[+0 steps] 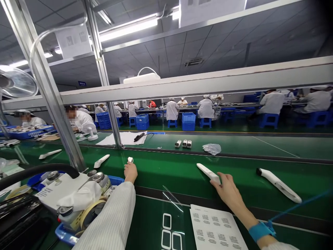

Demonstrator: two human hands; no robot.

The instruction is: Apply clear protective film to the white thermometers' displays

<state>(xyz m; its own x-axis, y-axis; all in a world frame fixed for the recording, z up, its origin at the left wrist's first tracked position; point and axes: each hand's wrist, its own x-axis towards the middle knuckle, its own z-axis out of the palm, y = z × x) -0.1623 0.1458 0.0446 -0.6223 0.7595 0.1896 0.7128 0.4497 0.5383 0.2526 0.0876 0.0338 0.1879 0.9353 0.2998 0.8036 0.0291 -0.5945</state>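
My left hand [130, 172] reaches over the green belt, its fingers closed on a small white part [130, 159]. A white handheld device [208, 172] lies slanted on the belt, and my right hand [227, 187] grips its near end between thumb and fingers. Another white device with a black tip [279, 185] rests to the right. Two more white devices [101, 161] [50, 154] lie to the left. Below my right hand is a printed label sheet [217, 227], beside a clear sheet with white frames [167, 221].
A blue tray [65, 234] with metal-capped bottles and tape rolls stands at the lower left. Metal posts [104, 74] rise from the bench. Beyond the belt are small white parts [185, 143], a plastic bag [212, 149] and a black tool [139, 137]. People in white sit farther back.
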